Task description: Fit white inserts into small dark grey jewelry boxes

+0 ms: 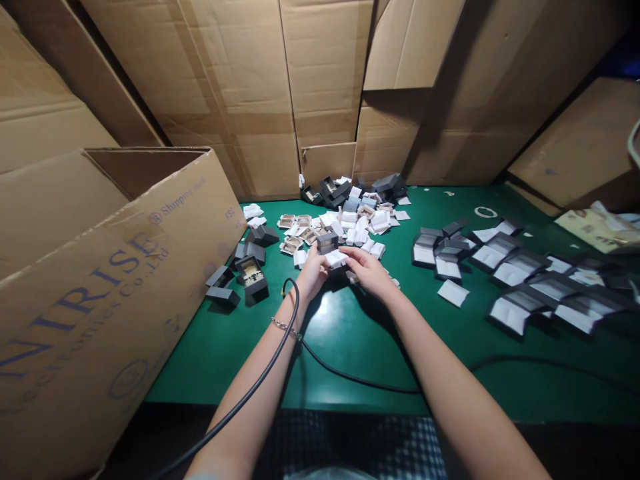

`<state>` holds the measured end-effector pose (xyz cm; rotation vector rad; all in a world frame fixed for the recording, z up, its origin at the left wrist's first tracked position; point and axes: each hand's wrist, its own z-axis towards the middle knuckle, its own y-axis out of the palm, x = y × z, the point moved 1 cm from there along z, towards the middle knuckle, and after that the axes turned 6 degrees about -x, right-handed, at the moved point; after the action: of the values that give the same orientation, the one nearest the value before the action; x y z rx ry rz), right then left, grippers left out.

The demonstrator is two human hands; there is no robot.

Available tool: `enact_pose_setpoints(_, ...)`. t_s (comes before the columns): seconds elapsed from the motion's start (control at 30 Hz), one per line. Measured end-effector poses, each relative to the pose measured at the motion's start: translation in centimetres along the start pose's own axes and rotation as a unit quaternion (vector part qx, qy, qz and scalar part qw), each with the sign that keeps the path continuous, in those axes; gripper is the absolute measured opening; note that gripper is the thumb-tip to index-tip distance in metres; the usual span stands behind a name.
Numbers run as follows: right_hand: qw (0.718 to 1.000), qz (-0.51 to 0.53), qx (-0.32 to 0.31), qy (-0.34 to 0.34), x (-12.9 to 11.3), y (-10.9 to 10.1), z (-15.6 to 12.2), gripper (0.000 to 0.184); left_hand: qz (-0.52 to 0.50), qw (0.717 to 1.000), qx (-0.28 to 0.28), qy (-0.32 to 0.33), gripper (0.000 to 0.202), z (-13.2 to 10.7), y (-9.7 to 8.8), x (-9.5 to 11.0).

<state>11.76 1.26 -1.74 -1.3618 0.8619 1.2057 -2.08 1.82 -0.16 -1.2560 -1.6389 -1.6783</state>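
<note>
My left hand (313,270) grips a small grey box (328,243), lid up, over the counter (340,323); my right hand (369,270) touches its white lining (335,259), though from here I can't tell whether it pinches.

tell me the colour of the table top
Green; the table top shows best in the head view.

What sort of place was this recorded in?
Probably a workshop or factory workstation: a green worktable holds many small dark boxes, and a large carton printed "Shipping mark" stands at the left.
</note>
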Motion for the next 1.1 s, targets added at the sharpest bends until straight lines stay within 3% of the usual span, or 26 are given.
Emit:
enact_pose_setpoints(0.3,0.993,-0.108,0.026,-0.027,-0.9,-0.5,-0.8,0.023,0.038,0.999,-0.027,-0.014,0.068,0.2,-0.7,-0.1)
enact_pose_setpoints(0.9,0.99,-0.132,0.023,-0.05,0.1,-0.1,-0.9,0.026,0.028,0.999,-0.022,0.027,0.069,0.4,-0.7,-0.5)
enact_pose_setpoints(0.97,0.989,-0.129,0.023,-0.06,0.1,0.2,-1.0,0.027,0.013,0.997,0.004,0.073,0.06,0.6,-0.6,-1.0)
enact_pose_setpoints(1.1,0.99,-0.116,0.011,-0.075,-0.3,0.7,-1.2,0.028,0.03,0.981,0.131,0.137,0.04,0.8,-0.3,-2.4)
